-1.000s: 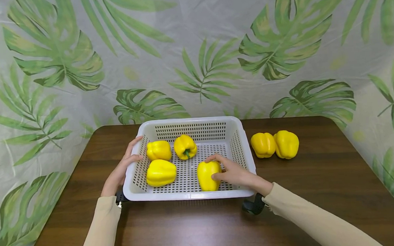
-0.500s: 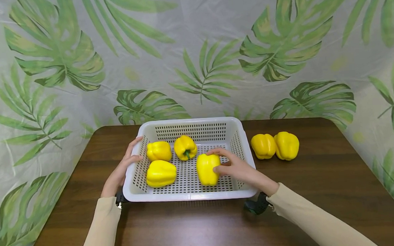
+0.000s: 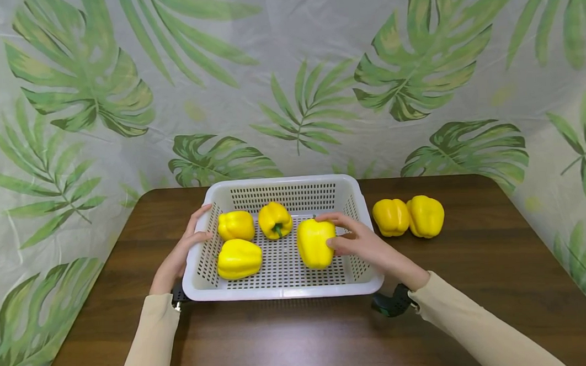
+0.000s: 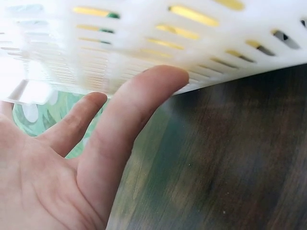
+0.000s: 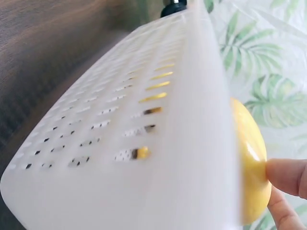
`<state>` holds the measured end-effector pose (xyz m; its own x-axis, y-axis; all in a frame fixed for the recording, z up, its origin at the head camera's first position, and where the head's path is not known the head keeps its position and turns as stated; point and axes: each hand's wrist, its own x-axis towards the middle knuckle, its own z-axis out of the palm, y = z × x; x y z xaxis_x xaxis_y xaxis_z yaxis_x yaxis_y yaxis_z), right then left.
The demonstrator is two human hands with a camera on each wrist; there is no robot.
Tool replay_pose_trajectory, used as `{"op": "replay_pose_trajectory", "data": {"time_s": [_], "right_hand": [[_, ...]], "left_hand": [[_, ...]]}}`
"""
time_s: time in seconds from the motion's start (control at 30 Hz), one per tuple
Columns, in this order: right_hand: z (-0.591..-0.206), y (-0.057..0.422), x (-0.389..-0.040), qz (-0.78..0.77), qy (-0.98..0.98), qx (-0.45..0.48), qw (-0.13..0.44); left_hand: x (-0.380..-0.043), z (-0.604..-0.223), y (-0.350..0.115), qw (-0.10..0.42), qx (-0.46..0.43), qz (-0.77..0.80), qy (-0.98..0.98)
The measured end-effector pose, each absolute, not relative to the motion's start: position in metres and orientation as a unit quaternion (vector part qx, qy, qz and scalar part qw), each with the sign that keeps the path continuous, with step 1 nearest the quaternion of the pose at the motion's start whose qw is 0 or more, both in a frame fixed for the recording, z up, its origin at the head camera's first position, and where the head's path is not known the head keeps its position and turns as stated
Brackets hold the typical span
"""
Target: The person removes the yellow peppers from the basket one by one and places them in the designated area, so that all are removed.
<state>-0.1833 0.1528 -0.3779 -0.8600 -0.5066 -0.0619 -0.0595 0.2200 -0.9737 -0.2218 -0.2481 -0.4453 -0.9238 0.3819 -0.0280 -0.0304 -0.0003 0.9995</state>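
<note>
A yellow bell pepper (image 3: 316, 243) is pinched between the thumb and fingers of my right hand (image 3: 358, 240). It is raised inside the white plastic basket (image 3: 279, 292), towards its right side, with a bit of green stem at its top. My left hand (image 3: 182, 249) rests against the outside of the basket's left wall; in the left wrist view its thumb (image 4: 139, 98) touches the slotted wall. Several other yellow peppers lie at the basket's left: one at the front (image 3: 239, 259), another behind it (image 3: 236, 225) and a third, stem forward (image 3: 275, 220).
Two more yellow peppers stand side by side on the brown wooden table (image 3: 301, 337), a left one (image 3: 391, 217) and a right one (image 3: 426, 216), just right of the basket. A leaf-patterned cloth (image 3: 297, 66) hangs behind the table.
My right hand has lifted the pepper and moved it away from the basket's front wall, slightly to the right. The left hand, basket and other peppers stay put.
</note>
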Motion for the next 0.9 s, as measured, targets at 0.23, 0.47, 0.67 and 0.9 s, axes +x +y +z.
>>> {"op": "replay_pose_trajectory", "data": {"time_s": [0.23,0.47,0.67,0.9], "right_hand": [[-0.370,0.162,-0.181,-0.607,0.755,-0.178,0.172],[-0.365,0.173,-0.181,-0.609,0.756,-0.172,0.165],[-0.364,0.182,-0.181,-0.616,0.751,-0.172,0.163],[-0.361,0.192,-0.182,-0.623,0.749,-0.163,0.155]], "left_hand": [[-0.222,-0.445,-0.249,0.146,0.122,0.691,0.697],[-0.224,-0.446,-0.250,0.145,0.121,0.684,0.704],[-0.224,-0.446,-0.250,0.145,0.119,0.682,0.707],[-0.224,-0.445,-0.250,0.146,0.121,0.681,0.707]]}}
